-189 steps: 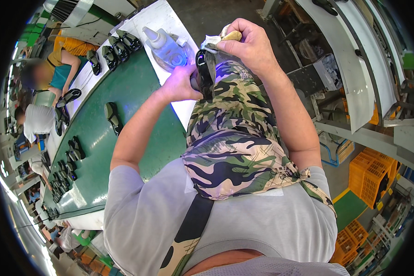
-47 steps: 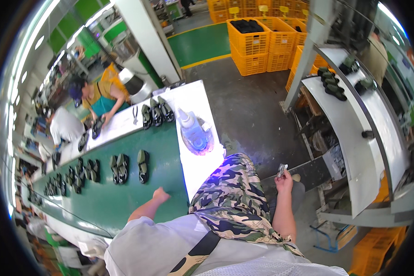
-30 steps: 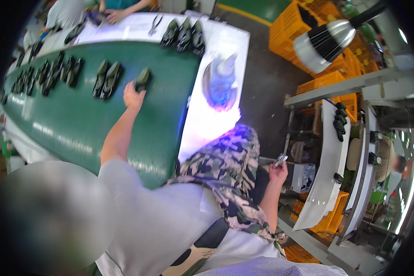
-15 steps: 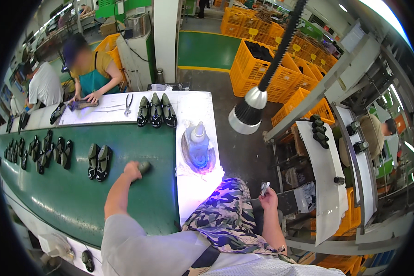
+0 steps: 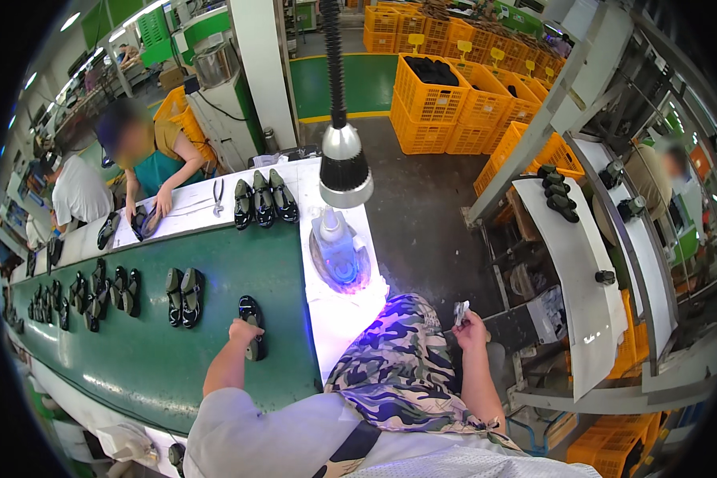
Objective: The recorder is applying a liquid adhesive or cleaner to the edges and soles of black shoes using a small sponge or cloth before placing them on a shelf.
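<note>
My left hand (image 5: 242, 330) has its fingers closed on the side of a black shiny strapped shoe (image 5: 249, 307). The shoe is at the green tabletop (image 5: 175, 354), toe pointing away from me. A pair of similar shoes (image 5: 185, 297) stands to its left, not touching it. Off to the right, beside my camouflage apron (image 5: 398, 346), my right hand (image 5: 473, 331) pinches a small white and silver-grey object (image 5: 460, 311). What kind of object that is I cannot make out.
Three shoes (image 5: 264, 197) and pliers (image 5: 218, 199) lie on the white ledge. A bluish bottle (image 5: 336, 247) stands on the white strip under a hanging black-and-silver nozzle (image 5: 346, 171). Across the table a co-worker (image 5: 163, 167) handles a shoe. Yellow crates (image 5: 429, 103) are stacked beyond.
My left hand has brought the shoe nearer to me, and it has turned from blurred and slanted to toe-away. My right hand still holds the small object. The whole view has shifted slightly.
</note>
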Motion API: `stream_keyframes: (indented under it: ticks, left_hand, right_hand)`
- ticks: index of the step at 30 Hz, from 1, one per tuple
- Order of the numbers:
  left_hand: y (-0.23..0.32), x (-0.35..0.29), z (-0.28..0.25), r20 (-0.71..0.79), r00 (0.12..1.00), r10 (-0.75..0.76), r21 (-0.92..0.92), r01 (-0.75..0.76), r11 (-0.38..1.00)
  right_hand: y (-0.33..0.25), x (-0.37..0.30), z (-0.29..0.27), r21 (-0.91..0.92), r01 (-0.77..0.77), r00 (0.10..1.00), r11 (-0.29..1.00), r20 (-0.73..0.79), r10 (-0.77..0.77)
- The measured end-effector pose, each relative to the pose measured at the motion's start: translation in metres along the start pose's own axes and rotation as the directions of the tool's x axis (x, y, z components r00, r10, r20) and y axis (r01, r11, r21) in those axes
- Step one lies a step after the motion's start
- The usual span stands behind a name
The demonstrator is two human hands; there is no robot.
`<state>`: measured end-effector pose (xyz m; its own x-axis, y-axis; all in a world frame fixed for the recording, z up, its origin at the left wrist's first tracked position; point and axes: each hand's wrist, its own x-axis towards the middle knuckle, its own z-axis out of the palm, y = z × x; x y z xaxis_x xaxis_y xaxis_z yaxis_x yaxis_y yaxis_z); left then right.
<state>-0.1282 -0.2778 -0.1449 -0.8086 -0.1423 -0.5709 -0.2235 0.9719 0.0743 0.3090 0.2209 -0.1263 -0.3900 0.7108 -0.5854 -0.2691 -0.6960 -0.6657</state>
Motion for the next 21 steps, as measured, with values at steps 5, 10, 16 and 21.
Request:
stream_keyframes:
  ticks: [5,10,16,21]
  left_hand:
    - [-0.013,0.029,0.006,0.167,0.986,-0.018,-0.005,0.019,1.0]
    - [0.004,-0.013,0.027,0.519,0.784,0.341,-0.782,0.274,0.56]
    - [0.103,-0.136,0.012,0.378,0.567,0.732,-0.865,0.499,0.06]
    - [0.183,-0.192,0.008,-0.016,0.404,0.915,-0.972,0.207,-0.109]
  right_hand:
    - [-0.008,-0.005,-0.012,0.07,0.039,0.998,0.997,-0.044,-0.036]
    - [-0.008,-0.007,-0.043,0.081,0.026,0.994,0.996,-0.106,-0.018]
    - [-0.008,0.024,-0.07,-0.022,0.044,0.985,0.999,-0.164,-0.047]
    - [-0.039,-0.007,0.054,-0.141,0.21,0.977,0.967,-0.006,-0.213]
